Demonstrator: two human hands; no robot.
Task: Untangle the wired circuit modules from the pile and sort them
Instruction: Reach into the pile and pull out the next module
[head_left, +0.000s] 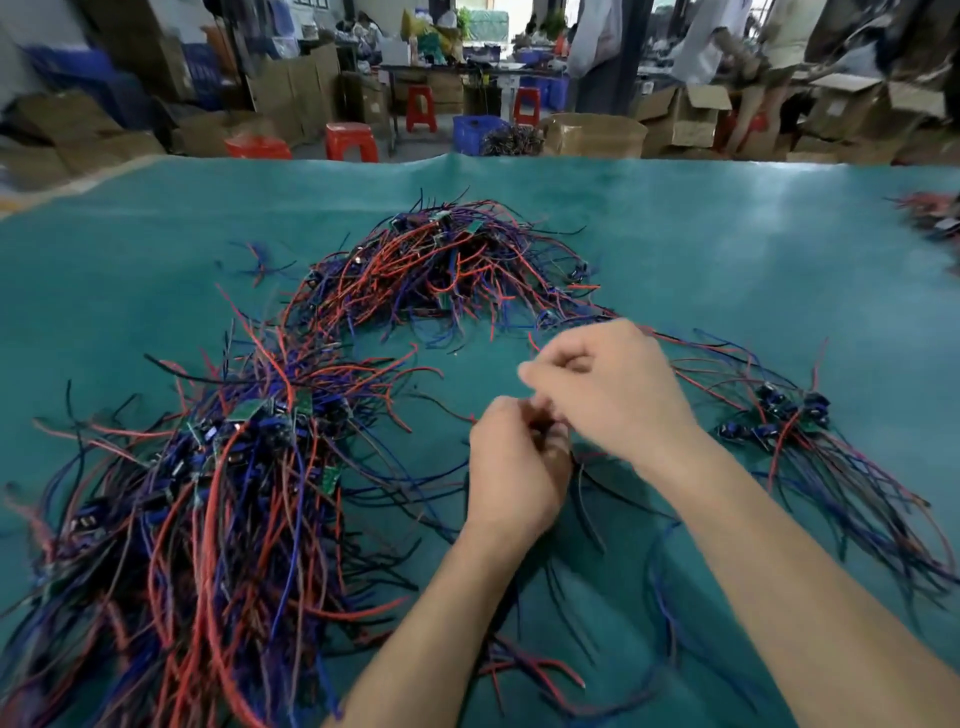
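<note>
My left hand (511, 467) and my right hand (608, 395) meet over the middle of the green table mat (727, 249). Both have their fingers curled around a wired module (556, 434) that is mostly hidden between them, with dark wires hanging down from it toward me. A tangled pile of red, blue and black wired modules (447, 265) lies behind the hands. A larger heap (218, 493) spreads at the left. A small laid-out group of modules (789, 421) rests to the right, its wires trailing toward me.
More wired modules (935, 218) lie at the table's far right edge. Beyond the far table edge stand red stools (353, 140), a blue crate (478, 130) and cardboard boxes (592, 132). People stand at the back right.
</note>
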